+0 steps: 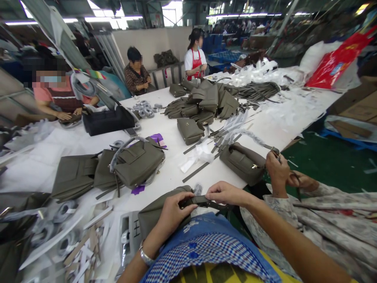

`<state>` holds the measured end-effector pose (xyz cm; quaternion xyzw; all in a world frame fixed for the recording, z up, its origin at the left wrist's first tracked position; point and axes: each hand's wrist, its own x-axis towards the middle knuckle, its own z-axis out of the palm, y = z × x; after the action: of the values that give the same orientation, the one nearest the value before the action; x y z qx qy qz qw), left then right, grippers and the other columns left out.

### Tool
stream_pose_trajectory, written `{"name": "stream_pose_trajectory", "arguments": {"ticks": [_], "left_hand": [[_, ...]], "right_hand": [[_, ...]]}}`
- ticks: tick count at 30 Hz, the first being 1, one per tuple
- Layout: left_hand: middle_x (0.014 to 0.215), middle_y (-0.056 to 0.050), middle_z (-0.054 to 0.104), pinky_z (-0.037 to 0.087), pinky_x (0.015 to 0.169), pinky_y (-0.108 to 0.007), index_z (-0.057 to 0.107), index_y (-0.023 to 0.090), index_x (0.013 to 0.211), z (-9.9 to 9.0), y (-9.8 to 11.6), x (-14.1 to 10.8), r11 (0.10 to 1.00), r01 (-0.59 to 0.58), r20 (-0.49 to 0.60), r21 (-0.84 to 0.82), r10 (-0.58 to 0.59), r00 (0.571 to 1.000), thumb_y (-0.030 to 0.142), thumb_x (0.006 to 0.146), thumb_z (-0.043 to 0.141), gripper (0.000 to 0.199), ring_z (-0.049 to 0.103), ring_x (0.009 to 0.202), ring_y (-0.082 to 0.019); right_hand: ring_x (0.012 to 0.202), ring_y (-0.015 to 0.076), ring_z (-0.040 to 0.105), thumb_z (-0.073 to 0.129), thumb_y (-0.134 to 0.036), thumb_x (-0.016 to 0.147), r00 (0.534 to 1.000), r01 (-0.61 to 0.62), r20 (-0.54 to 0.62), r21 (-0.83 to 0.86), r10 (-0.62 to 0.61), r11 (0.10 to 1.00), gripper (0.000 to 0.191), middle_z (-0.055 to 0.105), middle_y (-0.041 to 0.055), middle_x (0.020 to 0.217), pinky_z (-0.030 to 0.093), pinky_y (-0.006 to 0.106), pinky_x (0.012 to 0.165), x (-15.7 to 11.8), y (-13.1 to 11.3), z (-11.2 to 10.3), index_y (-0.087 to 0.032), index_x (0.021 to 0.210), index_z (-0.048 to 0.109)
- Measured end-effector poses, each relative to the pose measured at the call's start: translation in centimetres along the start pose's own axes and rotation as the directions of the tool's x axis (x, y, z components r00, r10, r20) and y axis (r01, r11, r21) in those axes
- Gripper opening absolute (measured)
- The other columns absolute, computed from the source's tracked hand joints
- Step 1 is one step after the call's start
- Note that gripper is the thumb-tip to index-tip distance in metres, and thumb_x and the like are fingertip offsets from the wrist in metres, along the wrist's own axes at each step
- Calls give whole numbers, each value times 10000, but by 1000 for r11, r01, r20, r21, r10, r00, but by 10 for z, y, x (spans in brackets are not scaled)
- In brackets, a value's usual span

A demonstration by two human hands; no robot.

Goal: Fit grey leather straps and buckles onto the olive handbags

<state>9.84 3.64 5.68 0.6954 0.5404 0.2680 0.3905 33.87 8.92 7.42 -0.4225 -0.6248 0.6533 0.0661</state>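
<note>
Low in the middle of the head view, an olive-green handbag (154, 208) rests at the table's near edge against my blue apron. My left hand (178, 206) lies over its side, with thumb and fingers closed around a dark strap (202, 201). My right hand (225, 193) pinches the same strap a little further right. Clear plastic wrapping (198, 189) shows just behind the strap. Where the strap joins the bag is hidden under my left hand.
A co-worker's hands (278, 173) work at another olive handbag (243, 163) on my right. Finished-looking olive bags (140, 163) lie left, and a heap of bag pieces (203, 100) is further back. Paper scraps (88, 247) and a grey tray (129, 236) are near my left arm.
</note>
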Motion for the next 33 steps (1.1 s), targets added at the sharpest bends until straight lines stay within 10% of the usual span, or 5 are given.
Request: {"name": "stream_pose_trajectory", "arguments": {"ticks": [18,33], "left_hand": [[951,-4,764,519,785,-273,735,265,1007,12,0,-8,997,-64,112,-31,67,991,323,735,760,279,700,856,-194],[967,-24,750,527,791,-306,712,237,1017,6,0,-8,1000,-2,27,-1,2,1000,308,751,735,276,683,866,-204]], "right_hand": [[463,81,424,613,-374,780,977,21,214,-2,-20,1000,270,491,-49,478,311,204,473,19,1,12,-119,716,675],[567,114,533,472,-372,917,995,95,6,-407,-101,909,325,612,-11,603,336,214,555,11,-18,19,-171,712,626]]}}
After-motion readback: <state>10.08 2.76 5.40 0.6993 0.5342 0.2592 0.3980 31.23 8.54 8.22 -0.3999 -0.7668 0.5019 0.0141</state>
